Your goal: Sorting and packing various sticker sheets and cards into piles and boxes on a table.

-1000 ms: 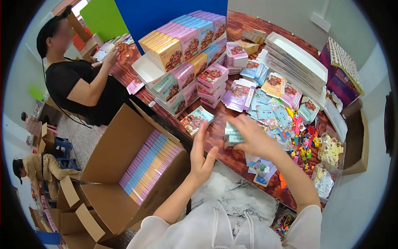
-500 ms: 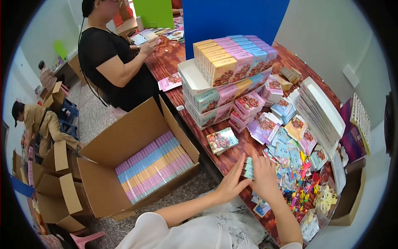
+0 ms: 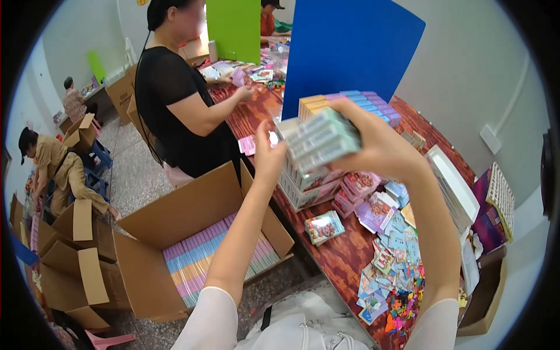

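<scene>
The pale green boxes (image 3: 325, 140) are raised in front of the white trays (image 3: 287, 126). My right hand (image 3: 379, 146) is clamped across them, a grip that likely keeps them square as one stack. My left hand (image 3: 271, 156) is spread just beside the stack, probably as a guide; I cannot tell whether it touches. Loose cards (image 3: 396, 240) lie on the bench (image 3: 326, 256), near my right forearm. An open carton (image 3: 140, 274) stands left, its contents accessible.

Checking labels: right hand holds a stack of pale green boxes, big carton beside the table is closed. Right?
No: head view shows the big carton open, packed boxes visible. The right hand does hold the stack of pale green boxes.
</scene>
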Tool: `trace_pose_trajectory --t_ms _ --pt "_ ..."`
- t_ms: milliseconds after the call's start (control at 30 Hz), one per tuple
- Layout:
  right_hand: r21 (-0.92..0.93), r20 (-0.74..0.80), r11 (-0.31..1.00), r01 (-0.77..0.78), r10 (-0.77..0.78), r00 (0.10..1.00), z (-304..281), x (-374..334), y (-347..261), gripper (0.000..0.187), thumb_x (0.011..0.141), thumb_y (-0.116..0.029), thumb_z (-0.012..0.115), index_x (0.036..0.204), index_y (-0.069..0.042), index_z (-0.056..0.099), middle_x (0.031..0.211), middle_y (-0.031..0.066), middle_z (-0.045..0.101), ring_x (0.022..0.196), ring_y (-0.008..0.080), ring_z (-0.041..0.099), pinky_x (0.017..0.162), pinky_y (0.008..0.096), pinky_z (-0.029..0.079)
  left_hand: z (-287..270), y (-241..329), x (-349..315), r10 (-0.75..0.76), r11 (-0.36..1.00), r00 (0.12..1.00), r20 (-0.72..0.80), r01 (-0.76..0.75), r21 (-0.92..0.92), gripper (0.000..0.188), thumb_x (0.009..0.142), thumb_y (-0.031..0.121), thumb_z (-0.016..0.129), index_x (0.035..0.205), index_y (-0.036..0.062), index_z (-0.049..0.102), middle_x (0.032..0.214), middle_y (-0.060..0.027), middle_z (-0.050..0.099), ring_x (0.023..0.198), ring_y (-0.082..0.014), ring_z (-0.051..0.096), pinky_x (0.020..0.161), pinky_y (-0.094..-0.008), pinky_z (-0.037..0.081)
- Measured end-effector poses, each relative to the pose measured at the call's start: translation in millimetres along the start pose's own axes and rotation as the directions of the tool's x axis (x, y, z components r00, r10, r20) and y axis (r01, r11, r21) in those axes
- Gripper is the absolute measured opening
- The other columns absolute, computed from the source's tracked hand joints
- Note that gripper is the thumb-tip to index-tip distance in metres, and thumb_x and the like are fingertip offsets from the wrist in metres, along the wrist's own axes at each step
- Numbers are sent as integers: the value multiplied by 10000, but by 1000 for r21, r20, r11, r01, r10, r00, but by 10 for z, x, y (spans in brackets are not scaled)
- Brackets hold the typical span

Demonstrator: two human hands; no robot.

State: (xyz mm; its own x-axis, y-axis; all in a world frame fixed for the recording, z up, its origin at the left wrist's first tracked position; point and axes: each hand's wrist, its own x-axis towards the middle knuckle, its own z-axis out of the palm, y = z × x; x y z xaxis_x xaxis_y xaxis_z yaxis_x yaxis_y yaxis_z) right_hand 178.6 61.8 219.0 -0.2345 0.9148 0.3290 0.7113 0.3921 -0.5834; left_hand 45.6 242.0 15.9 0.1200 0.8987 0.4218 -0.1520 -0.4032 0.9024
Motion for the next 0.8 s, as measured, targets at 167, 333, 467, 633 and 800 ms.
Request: trace_pose_trajectory --t_ms 167,333,467,633,800 --pt "-323 36 946 30 -19 999 134 776 498 728 649 -91 835 1297 -88 504 1229 145 574 1198 323 541 1020 403 450 139 -148 186 -102 932 964 247 180 -315 690 845 -37 641 1469 -7 350 1403 -172 489 1272 -252 513 1061 -347 395" --pt "-393 214 919 -42 135 967 165 1109 713 739 647 -74 823 1308 -110 494 1222 130 573 1210 325 521 1011 420 443 23 85 166 -234 877 914 332 346 -334 736 795 -97 550 1493 38 359 1413 -90 513 1168 -177 589 961 -305 472" --pt "-517 259 854 -51 213 942 203 1245 726 814 617 -110 844 1344 -93 479 1237 145 577 1207 340 527 1006 426 453 -37 245 144 -290 892 900 324 377 -248 805 789 -66 575 1530 -14 265 1250 -177 588 1109 -245 609 927 -332 470" --pt "-599 300 800 -33 262 917 268 1375 635 860 603 -133 857 1371 -80 475 1243 158 579 1198 351 538 995 430 474 -49 226 103 -303 866 908 289 389 -315 804 796 -57 601 1531 -4 279 1205 -183 616 1035 -228 627 888 -316 475" --pt "-594 334 803 38 204 920 258 1395 667 851 631 -108 835 1389 -67 452 1213 156 575 1186 351 529 1012 416 449 -47 162 101 -248 853 899 360 379 -358 760 807 -47 601 1512 17 323 1245 -137 604 1077 -202 602 944 -319 452"
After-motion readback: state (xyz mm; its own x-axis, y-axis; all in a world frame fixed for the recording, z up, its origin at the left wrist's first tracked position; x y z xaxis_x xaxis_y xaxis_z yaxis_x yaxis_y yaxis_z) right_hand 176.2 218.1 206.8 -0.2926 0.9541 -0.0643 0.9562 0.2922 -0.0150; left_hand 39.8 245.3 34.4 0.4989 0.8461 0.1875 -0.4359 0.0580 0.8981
